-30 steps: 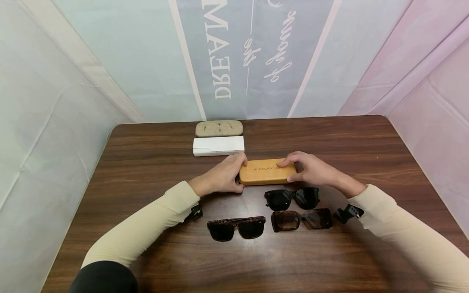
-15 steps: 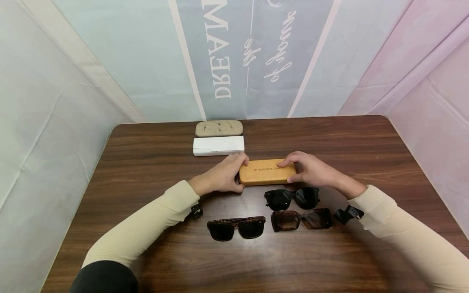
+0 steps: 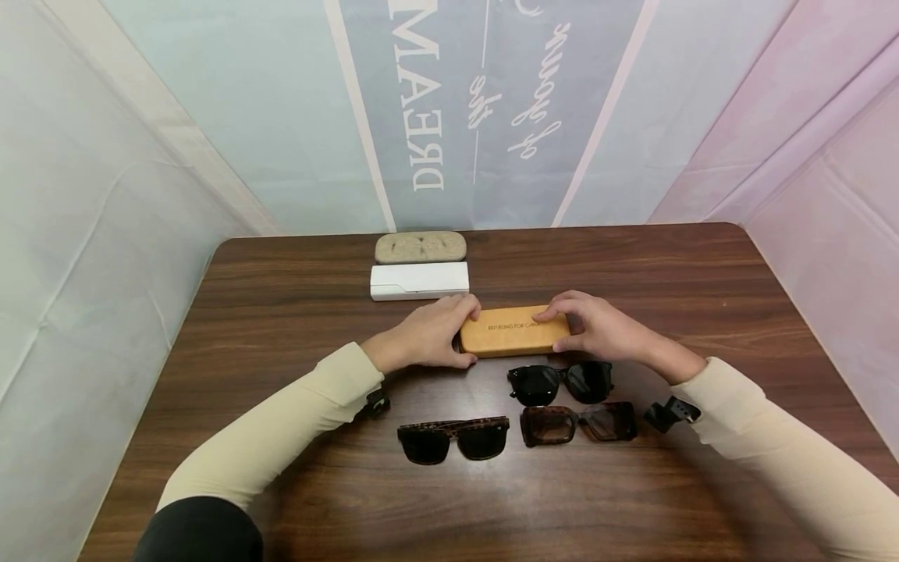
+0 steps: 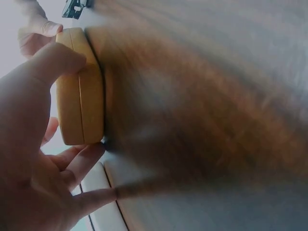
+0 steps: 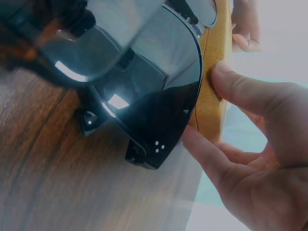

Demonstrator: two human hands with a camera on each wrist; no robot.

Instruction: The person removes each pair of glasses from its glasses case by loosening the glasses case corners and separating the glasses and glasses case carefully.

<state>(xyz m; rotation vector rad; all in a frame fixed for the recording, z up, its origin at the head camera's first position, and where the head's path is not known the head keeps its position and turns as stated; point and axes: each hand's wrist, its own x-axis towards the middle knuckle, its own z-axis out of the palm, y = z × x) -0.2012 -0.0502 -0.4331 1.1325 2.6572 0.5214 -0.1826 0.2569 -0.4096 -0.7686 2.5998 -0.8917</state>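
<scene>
A tan glasses case (image 3: 513, 334) with dark lettering on its lid lies closed on the table, its seam visible in the left wrist view. My left hand (image 3: 434, 334) grips the case's left end, the thumb (image 4: 72, 58) on its near side and fingers at the far side. At the opposite end my right hand (image 3: 607, 324) holds the case between thumb and fingers. Just in front of it lie black sunglasses (image 3: 562, 383), seen large and close in the right wrist view. Tortoiseshell glasses (image 3: 579, 424) lie nearer still, beside browline-style dark sunglasses (image 3: 453, 439) on the left.
Behind my left hand sits a white glasses case (image 3: 419, 281), and behind that a beige fabric-covered case (image 3: 420, 247) near the table's back edge. The brown wooden table (image 3: 337, 484) is bordered by hanging printed cloth (image 3: 281, 117) at the back and sides.
My left hand has crept slightly right along the end of the tan case. Both hands keep their hold, and the case stays closed and almost where it was.
</scene>
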